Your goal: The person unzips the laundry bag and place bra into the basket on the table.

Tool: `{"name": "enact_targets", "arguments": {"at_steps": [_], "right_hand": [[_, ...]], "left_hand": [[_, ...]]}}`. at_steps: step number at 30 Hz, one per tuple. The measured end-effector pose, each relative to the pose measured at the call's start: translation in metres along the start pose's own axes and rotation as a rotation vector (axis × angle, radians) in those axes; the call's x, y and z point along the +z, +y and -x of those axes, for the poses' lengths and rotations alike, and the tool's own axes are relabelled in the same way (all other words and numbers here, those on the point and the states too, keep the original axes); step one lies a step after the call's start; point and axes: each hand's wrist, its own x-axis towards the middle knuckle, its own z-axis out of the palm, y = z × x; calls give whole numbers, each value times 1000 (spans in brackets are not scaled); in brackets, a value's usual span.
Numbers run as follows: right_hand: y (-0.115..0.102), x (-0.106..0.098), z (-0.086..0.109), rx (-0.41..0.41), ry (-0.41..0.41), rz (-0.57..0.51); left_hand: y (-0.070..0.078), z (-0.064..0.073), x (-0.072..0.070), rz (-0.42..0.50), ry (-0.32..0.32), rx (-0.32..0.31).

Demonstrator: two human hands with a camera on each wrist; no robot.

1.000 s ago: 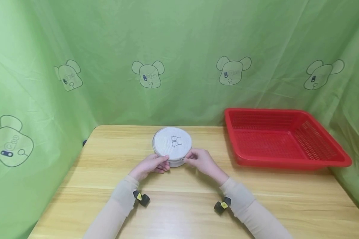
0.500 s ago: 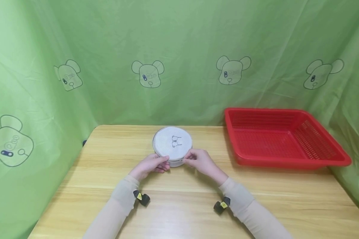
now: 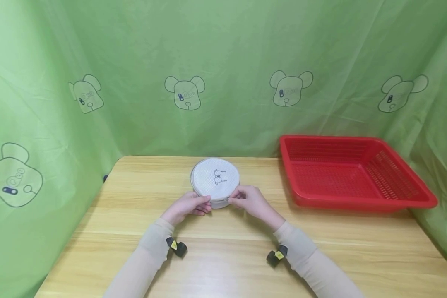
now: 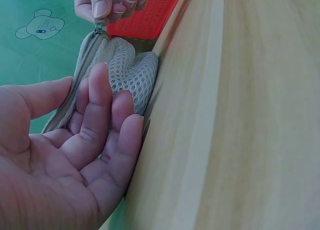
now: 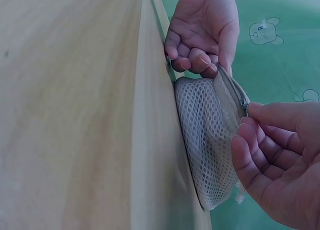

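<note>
A round, pale mesh laundry bag [image 3: 212, 178] lies on the wooden table, with a small dark bra drawing on its lid. Its soft mesh side [image 5: 200, 145] shows in the right wrist view, slightly crumpled. My left hand [image 3: 188, 205] grips the bag's near left edge, thumb on the zipper rim and fingers curled against the side. At the near right edge, my right hand [image 3: 251, 201] pinches the pull of the zipper slider [image 5: 244, 104] between thumb and forefinger. The zipper tape [image 4: 82, 60] runs along the rim between both hands. The bag's inside is hidden.
A red plastic basket [image 3: 298, 198] with perforated walls stands on the table at the right. Behind and to the sides hangs a green curtain [image 3: 231, 124] with bear-head prints. The wooden table [image 3: 216, 265] extends toward me under both forearms.
</note>
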Motion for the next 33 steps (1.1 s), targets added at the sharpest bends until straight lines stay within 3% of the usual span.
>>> {"name": "enact_targets", "arguments": {"at_steps": [33], "right_hand": [[8,-15,-4,12,26,-1]], "left_hand": [[-3,-2,-1,7,-4,11]]}}
